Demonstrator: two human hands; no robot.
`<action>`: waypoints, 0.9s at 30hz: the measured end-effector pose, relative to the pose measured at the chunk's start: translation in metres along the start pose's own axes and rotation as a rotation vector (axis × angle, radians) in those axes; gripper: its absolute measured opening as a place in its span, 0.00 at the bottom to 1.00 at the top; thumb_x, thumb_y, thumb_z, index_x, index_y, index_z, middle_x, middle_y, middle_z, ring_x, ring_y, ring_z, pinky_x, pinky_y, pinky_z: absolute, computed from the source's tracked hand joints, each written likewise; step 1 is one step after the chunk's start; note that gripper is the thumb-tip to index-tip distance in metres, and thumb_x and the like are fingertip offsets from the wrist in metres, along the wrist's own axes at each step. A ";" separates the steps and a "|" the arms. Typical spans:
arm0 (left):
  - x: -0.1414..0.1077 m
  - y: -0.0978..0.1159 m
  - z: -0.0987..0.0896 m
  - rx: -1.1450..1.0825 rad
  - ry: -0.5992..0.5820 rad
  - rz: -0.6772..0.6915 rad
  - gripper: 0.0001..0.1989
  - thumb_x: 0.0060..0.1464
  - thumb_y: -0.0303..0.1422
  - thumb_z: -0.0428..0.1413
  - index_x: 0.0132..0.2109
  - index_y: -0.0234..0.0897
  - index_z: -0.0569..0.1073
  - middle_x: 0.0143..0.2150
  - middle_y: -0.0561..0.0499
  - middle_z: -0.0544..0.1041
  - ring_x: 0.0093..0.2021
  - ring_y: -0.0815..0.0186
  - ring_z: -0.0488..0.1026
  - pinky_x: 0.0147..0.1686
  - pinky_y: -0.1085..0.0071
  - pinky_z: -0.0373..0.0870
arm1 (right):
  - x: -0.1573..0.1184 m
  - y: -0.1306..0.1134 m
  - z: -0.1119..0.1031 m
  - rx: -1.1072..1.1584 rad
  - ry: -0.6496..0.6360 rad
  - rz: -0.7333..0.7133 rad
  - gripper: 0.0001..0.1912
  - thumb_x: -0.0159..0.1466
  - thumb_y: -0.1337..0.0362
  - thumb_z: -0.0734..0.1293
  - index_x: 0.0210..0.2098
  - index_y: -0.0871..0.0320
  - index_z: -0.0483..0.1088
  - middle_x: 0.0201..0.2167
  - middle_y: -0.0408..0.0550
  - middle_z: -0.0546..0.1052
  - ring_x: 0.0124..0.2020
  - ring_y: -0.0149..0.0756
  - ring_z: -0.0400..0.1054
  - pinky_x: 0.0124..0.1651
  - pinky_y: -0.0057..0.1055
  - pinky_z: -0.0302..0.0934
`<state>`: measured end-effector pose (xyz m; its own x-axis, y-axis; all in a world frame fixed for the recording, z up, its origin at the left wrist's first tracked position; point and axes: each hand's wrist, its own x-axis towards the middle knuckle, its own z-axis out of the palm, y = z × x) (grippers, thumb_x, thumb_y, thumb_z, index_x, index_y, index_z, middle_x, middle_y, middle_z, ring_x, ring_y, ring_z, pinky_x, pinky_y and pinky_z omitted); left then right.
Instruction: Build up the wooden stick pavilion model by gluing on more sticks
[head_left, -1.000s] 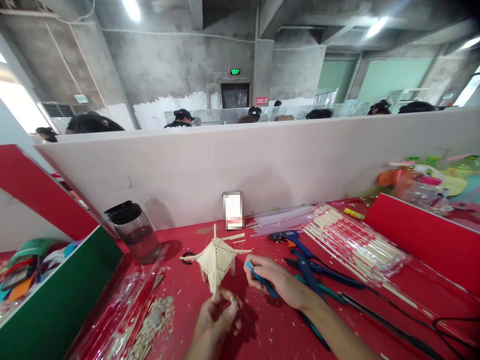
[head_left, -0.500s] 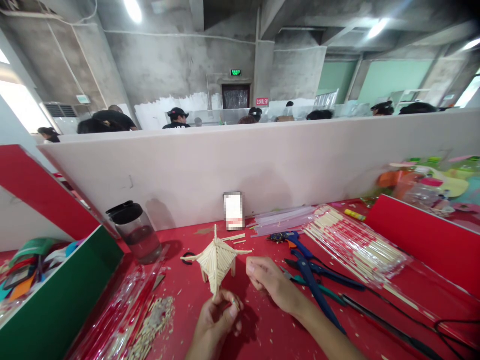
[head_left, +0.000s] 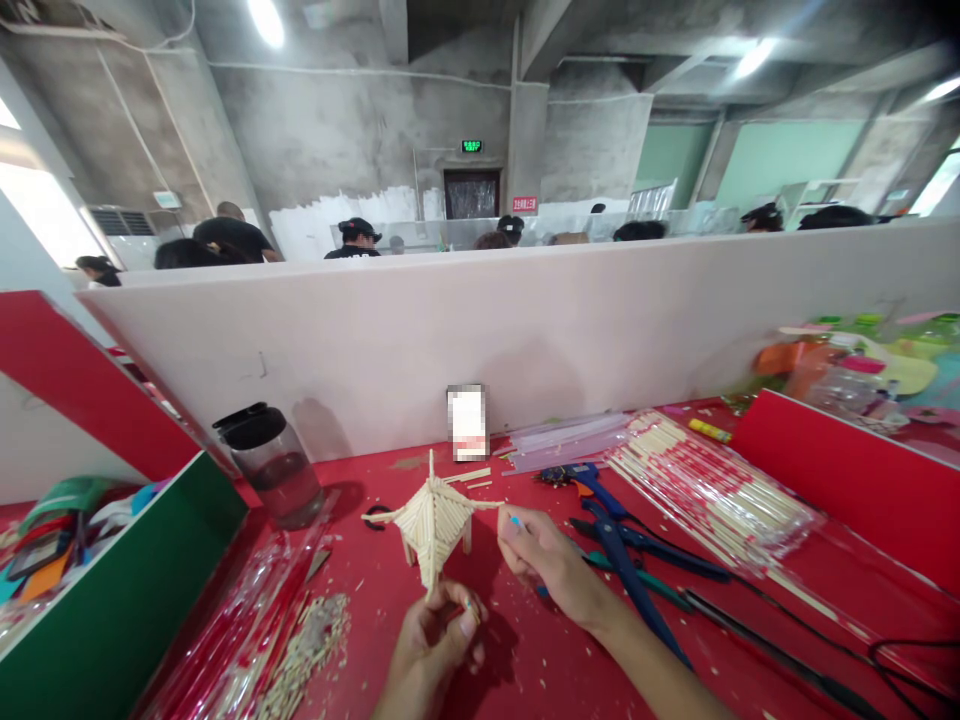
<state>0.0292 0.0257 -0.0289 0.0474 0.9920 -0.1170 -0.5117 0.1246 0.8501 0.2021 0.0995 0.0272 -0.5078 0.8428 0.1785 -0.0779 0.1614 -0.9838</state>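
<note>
Right hand [head_left: 553, 565] nearer roof tip [head_left: 486, 505]

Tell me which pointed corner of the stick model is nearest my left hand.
The near corner, pointing towards you: its tip reaches the left hand. The left corner and right corner point sideways, farther from that hand.

Your stick model [head_left: 433, 520] looks like matt, ridged wood; the chips [head_left: 319, 635] are rough wood too. Your bottle [head_left: 281, 480] is smooth see-thru plastic, glue gun [head_left: 583, 472] hard plastic, wrap [head_left: 784, 525] v. glossy film. Tabletop [head_left: 555, 660] = smooth w/ slight sheen, partition [head_left: 375, 345] approx. matt.
</note>
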 end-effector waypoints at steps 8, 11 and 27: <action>0.000 0.000 0.000 -0.010 -0.020 -0.015 0.20 0.44 0.42 0.73 0.34 0.33 0.75 0.30 0.52 0.75 0.23 0.74 0.68 0.24 0.76 0.62 | 0.001 0.007 0.001 0.058 0.026 0.046 0.23 0.69 0.48 0.55 0.23 0.53 0.53 0.15 0.33 0.51 0.17 0.26 0.41 0.21 0.26 0.39; 0.000 -0.001 -0.001 -0.011 -0.027 -0.011 0.20 0.45 0.43 0.72 0.34 0.33 0.75 0.30 0.52 0.74 0.23 0.74 0.68 0.24 0.76 0.62 | 0.000 0.011 0.000 0.076 0.028 0.062 0.22 0.69 0.48 0.54 0.23 0.53 0.52 0.15 0.32 0.50 0.16 0.25 0.39 0.19 0.26 0.38; 0.000 -0.003 -0.001 -0.003 -0.014 0.010 0.18 0.46 0.42 0.72 0.33 0.33 0.76 0.29 0.52 0.75 0.22 0.74 0.69 0.24 0.77 0.62 | -0.004 -0.015 0.011 -0.344 0.152 -0.053 0.22 0.74 0.51 0.51 0.27 0.54 0.57 0.23 0.38 0.61 0.25 0.32 0.56 0.30 0.30 0.51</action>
<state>0.0295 0.0258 -0.0318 0.0541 0.9934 -0.1015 -0.5151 0.1149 0.8494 0.1959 0.0886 0.0408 -0.3753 0.8913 0.2545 0.2054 0.3477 -0.9148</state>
